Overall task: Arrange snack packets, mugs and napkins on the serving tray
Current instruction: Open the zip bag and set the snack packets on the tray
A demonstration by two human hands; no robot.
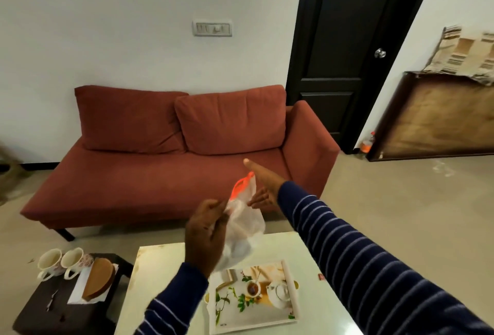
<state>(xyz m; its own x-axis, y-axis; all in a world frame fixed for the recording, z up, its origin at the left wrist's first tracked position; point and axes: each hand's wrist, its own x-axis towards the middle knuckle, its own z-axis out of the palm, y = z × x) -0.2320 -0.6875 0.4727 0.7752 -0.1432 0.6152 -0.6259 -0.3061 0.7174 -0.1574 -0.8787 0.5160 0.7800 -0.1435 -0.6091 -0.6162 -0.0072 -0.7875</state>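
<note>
At frame centre my left hand (207, 230) pinches the clear orange-topped plastic packet (244, 225) (contents unclear) above the floral white serving tray (251, 318), my right hand (263, 183) open-fingered behind it.

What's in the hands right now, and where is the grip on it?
A clear plastic bag with an orange zip top, held above the tray. The left hand pinches its left edge; the right hand is at its upper right side, near the zip.

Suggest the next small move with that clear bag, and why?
Probably lower the clear bag onto the serving tray. The left hand pinches it in the air above the tray's far edge, the right hand is spread beside its orange top, and the tray carries nothing yet; both mugs wait on the dark side table.
</note>
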